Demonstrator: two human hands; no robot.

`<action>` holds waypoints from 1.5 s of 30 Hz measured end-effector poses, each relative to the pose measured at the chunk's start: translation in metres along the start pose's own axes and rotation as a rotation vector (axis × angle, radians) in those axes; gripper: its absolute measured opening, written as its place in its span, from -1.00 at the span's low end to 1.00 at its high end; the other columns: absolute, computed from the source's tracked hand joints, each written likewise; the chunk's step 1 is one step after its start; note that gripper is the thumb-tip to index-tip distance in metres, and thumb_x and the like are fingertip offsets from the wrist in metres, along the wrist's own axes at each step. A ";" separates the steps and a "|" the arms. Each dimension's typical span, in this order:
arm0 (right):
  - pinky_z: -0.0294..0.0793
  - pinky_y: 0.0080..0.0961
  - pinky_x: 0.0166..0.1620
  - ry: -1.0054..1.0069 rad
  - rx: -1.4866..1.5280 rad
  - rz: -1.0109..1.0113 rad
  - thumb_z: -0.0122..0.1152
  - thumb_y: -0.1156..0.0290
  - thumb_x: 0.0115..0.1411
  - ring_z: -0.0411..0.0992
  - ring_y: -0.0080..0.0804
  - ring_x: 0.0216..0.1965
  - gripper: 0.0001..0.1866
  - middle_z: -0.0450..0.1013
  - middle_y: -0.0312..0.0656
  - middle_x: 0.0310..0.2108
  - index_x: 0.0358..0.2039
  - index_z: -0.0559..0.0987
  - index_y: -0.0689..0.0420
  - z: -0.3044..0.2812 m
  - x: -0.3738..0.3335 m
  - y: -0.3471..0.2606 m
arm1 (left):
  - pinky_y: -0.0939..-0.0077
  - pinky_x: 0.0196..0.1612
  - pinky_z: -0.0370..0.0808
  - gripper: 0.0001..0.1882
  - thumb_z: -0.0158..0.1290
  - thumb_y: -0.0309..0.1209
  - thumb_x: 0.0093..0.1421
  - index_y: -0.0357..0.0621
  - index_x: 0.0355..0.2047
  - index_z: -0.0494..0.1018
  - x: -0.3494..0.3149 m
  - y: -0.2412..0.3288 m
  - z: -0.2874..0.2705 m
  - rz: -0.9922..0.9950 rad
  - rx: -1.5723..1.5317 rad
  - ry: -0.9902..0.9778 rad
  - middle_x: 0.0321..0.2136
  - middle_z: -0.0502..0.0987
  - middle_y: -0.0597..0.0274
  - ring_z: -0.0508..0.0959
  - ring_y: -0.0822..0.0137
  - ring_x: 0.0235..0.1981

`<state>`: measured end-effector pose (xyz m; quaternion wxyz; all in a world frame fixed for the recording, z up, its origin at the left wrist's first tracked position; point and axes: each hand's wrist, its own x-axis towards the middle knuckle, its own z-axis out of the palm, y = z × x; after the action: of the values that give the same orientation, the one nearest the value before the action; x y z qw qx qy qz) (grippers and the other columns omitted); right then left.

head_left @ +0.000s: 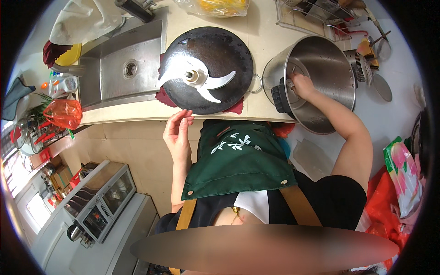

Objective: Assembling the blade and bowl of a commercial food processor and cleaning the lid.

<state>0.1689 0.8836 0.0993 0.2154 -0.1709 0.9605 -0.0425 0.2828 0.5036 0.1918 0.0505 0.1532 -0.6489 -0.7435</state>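
Note:
My right hand (pixel 300 87) reaches inside a large stainless steel pot (pixel 337 68) at the counter's right. Its fingers are closed near the inner wall, beside a black handle-like part (pixel 281 97); what they hold is hard to see. My left hand (pixel 178 133) is raised at the counter's front edge, fingers loosely bent and apart, with nothing in it. Just beyond it lies a round dark board (pixel 201 41) on a dark red cloth (pixel 165 98). On that board rests a blade unit (pixel 197 79) with curved metal blades around a pale hub.
A steel sink (pixel 114 87) is left of the board. A clear bag with yellow contents (pixel 223 6) stands at the back, and a wire rack (pixel 311 23) at the back right. An orange-red plastic bag (pixel 63 113) hangs near the sink's left end.

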 end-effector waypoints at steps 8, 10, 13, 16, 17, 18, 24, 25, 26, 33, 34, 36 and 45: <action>0.35 -0.30 -0.27 -0.111 0.025 0.187 0.21 0.41 -0.25 0.36 -0.12 -0.29 -0.57 0.39 -0.02 -0.37 -0.27 0.39 0.12 -0.007 0.001 0.003 | 0.61 -0.29 0.36 -0.80 -0.12 -0.52 0.08 -0.33 -0.26 0.33 0.004 -0.005 -0.002 -0.064 0.031 0.022 -0.35 0.43 0.07 0.42 0.43 -0.38; 0.36 -0.30 -0.27 -0.079 0.027 0.135 0.20 0.42 -0.24 0.36 -0.13 -0.28 -0.61 0.39 -0.01 -0.37 -0.31 0.40 0.16 -0.009 -0.001 0.001 | 0.61 -0.29 0.36 -0.80 -0.12 -0.51 0.08 -0.33 -0.26 0.33 0.006 -0.007 -0.001 -0.036 0.020 0.008 -0.35 0.43 0.07 0.42 0.43 -0.38; 0.35 -0.30 -0.26 -0.132 -0.039 0.141 0.21 0.42 -0.25 0.36 -0.14 -0.27 -0.59 0.39 -0.01 -0.37 -0.30 0.39 0.15 -0.017 0.000 -0.003 | 0.61 -0.29 0.36 -0.80 -0.11 -0.51 0.08 -0.32 -0.26 0.33 0.007 -0.009 0.000 -0.051 0.017 -0.002 -0.35 0.43 0.08 0.42 0.43 -0.38; 0.35 -0.30 -0.26 -0.273 -0.119 0.200 0.23 0.39 -0.25 0.36 -0.16 -0.27 -0.55 0.39 -0.03 -0.37 -0.25 0.38 0.12 -0.036 0.004 -0.004 | 0.62 -0.29 0.36 -0.78 -0.10 -0.50 0.07 -0.31 -0.25 0.32 0.011 -0.014 -0.002 -0.071 0.037 -0.005 -0.34 0.43 0.09 0.42 0.44 -0.37; 0.35 -0.31 -0.26 -0.332 -0.183 0.238 0.23 0.38 -0.24 0.37 -0.17 -0.28 -0.55 0.40 -0.04 -0.37 -0.25 0.38 0.12 -0.046 0.005 -0.004 | 0.63 -0.29 0.36 -0.77 -0.09 -0.50 0.07 -0.31 -0.23 0.32 0.012 -0.016 -0.003 -0.095 0.058 -0.014 -0.33 0.42 0.10 0.41 0.45 -0.36; 0.35 -0.31 -0.26 -0.326 -0.152 0.221 0.23 0.38 -0.24 0.37 -0.17 -0.28 -0.55 0.40 -0.04 -0.37 -0.25 0.38 0.12 -0.056 0.003 -0.005 | 0.63 -0.29 0.36 -0.77 -0.09 -0.50 0.07 -0.31 -0.23 0.32 0.014 -0.019 -0.003 -0.079 0.058 -0.006 -0.33 0.42 0.10 0.41 0.45 -0.36; 0.37 -0.38 -0.30 0.073 0.139 0.239 0.19 0.33 -0.19 0.39 -0.21 -0.29 -0.57 0.41 -0.07 -0.37 -0.24 0.38 0.13 -0.109 -0.028 -0.020 | 0.69 -0.35 0.34 -0.63 -0.01 -0.54 -0.02 -0.27 -0.15 0.26 0.024 -0.031 0.005 -0.119 0.167 0.001 -0.26 0.36 0.18 0.38 0.52 -0.43; 0.36 -0.39 -0.31 0.166 0.218 0.246 0.19 0.31 -0.17 0.39 -0.23 -0.31 -0.57 0.41 -0.07 -0.37 -0.23 0.38 0.13 -0.114 -0.036 -0.023 | 0.69 -0.35 0.34 -0.63 -0.01 -0.54 -0.02 -0.27 -0.15 0.26 0.023 -0.030 0.007 -0.051 0.155 -0.003 -0.26 0.36 0.18 0.38 0.52 -0.43; 0.36 -0.41 -0.32 0.285 0.291 0.237 0.18 0.29 -0.15 0.40 -0.26 -0.33 -0.56 0.41 -0.08 -0.37 -0.21 0.37 0.13 -0.116 -0.044 -0.026 | 0.69 -0.37 0.35 -0.64 -0.01 -0.55 -0.02 -0.26 -0.15 0.26 0.022 -0.028 0.009 0.059 0.286 0.028 -0.26 0.35 0.18 0.38 0.52 -0.43; 0.37 -0.59 -0.34 0.551 0.655 0.254 0.14 0.42 -0.08 0.39 -0.44 -0.42 -0.63 0.41 -0.09 -0.38 -0.20 0.38 0.19 -0.104 -0.092 -0.043 | 0.65 -0.47 0.35 -0.61 0.03 -0.62 -0.11 -0.27 -0.20 0.26 0.038 -0.003 0.013 0.467 0.525 0.053 -0.31 0.33 0.13 0.38 0.43 -0.46; 0.37 -0.59 -0.34 0.547 0.647 0.198 0.14 0.42 -0.08 0.39 -0.44 -0.42 -0.63 0.41 -0.09 -0.38 -0.20 0.38 0.19 -0.101 -0.098 -0.045 | 0.69 -0.47 0.35 -0.59 0.03 -0.61 -0.10 -0.24 -0.18 0.26 0.041 0.000 0.013 0.518 0.556 0.064 -0.29 0.33 0.16 0.38 0.46 -0.45; 0.38 -0.61 -0.33 0.620 0.769 0.306 0.11 0.49 -0.05 0.39 -0.49 -0.41 -0.65 0.40 -0.09 -0.38 -0.20 0.37 0.23 -0.097 -0.109 -0.049 | 0.72 -0.48 0.36 -0.54 0.06 -0.60 -0.13 -0.20 -0.15 0.25 0.048 0.007 0.015 0.542 0.599 0.032 -0.27 0.31 0.16 0.37 0.47 -0.43; 0.36 -0.64 -0.28 0.697 0.797 0.314 0.07 0.53 -0.02 0.38 -0.50 -0.38 -0.69 0.39 -0.09 -0.35 -0.21 0.38 0.28 -0.082 -0.137 -0.070 | 0.62 -0.61 0.30 -0.64 0.13 -0.51 -0.19 -0.21 -0.30 0.36 0.076 0.034 0.032 0.651 0.783 -0.122 -0.50 0.33 0.19 0.33 0.42 -0.65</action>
<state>0.2720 0.8665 0.2388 -0.0637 0.0932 0.8985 -0.4241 0.1969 0.5084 0.2163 0.1802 -0.0931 -0.8945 -0.3983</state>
